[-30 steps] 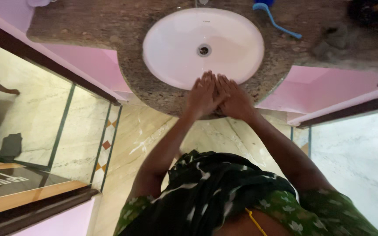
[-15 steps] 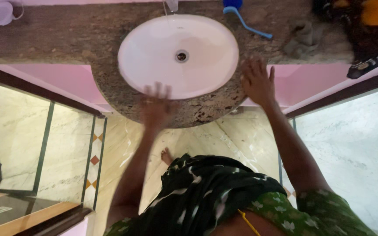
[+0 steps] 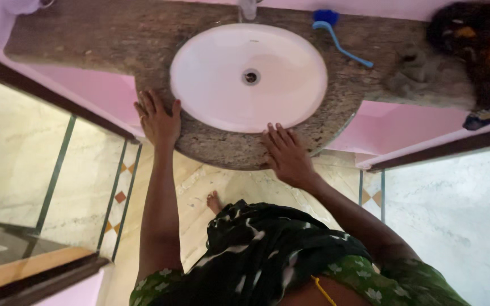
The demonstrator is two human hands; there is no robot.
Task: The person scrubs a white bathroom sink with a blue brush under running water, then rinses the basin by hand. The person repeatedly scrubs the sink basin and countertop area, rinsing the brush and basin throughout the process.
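Observation:
My left hand (image 3: 158, 120) lies flat with fingers spread on the speckled granite counter (image 3: 114, 39), at the left of the white oval basin (image 3: 222, 90). My right hand (image 3: 285, 153) rests palm down on the counter's curved front edge, just below the basin rim. Neither hand holds anything. The basin has a metal drain (image 3: 250, 76) in its middle, and the base of a tap (image 3: 248, 8) stands behind it.
A blue long-handled brush (image 3: 338, 37) lies on the counter behind the basin to the right. A grey cloth (image 3: 415, 71) and a dark bundle with yellow (image 3: 477, 51) sit at far right. A white object (image 3: 24, 5) is at the back left. Marble floor below.
My hands were pressed together over the basin's front edge, then parted. The left one moved out to the counter's left side; the right one swung right, then came back to the front edge.

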